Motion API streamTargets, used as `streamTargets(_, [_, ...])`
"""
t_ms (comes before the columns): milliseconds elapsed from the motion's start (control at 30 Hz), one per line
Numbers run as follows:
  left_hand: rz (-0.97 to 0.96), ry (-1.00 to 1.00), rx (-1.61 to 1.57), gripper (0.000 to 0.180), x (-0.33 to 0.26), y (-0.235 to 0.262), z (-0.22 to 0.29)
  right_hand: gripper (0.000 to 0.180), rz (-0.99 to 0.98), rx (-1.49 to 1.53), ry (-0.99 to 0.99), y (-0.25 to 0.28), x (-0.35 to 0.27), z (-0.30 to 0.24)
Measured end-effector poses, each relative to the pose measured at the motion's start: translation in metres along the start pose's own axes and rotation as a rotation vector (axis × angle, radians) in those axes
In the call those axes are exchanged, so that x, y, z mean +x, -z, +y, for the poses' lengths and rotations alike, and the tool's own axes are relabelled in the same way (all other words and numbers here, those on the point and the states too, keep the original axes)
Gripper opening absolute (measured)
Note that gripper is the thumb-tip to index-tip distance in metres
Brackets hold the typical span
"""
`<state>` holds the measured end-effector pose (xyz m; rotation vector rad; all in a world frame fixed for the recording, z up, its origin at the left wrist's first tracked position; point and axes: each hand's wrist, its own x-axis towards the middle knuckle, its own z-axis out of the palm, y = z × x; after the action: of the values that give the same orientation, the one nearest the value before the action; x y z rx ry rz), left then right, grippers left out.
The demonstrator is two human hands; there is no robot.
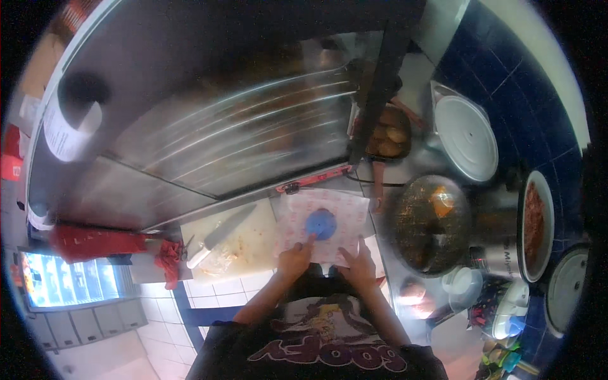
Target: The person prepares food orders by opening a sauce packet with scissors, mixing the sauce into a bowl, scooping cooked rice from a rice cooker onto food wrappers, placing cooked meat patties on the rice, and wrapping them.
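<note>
A round blue disc lies in the middle of a sheet of white paper with small red marks. The paper lies flat on the counter, right in front of the person. Its left edge sits just beside a white cutting board.

The left hand rests on the near edge of the paper. Its first finger points out straight and touches the near rim of the blue disc. The other fingers are curled in. They grip nothing.

The right hand lies on the near right part of the paper. Its fingers are spread out flat and press the paper down. It does not touch the disc.

On the cutting board lies a big knife with a white handle. Its blade points away from the person. A red cloth hangs just left of the board.

To the right of the paper stands a big dark pan with something orange in it. Past it, farther right, is a white dish of red sauce. Behind the pan lies a round metal lid. Behind the paper is a small dark tray of brown buns.
</note>
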<state>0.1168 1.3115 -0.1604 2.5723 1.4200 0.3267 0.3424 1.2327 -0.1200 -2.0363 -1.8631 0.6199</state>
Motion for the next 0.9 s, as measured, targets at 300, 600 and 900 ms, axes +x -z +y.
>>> streamTargets(300, [0.024, 0.011, -0.175, 0.057, -0.009, 0.013, -0.011, 0.029, 0.100, 0.492, -0.136, -0.033, 0.008, 0.019])
streamTargets(600, [0.082, -0.139, -0.771, 0.056, 0.096, 0.120, 0.108, 0.035, 0.065, 0.367, -0.237, -0.022, 0.001, 0.021])
streamTargets(900, [-0.308, -0.808, -1.036, 0.065, 0.254, 0.212, 0.470, 0.033, 0.082, 0.350, 0.035, -0.038, 0.022, 0.017])
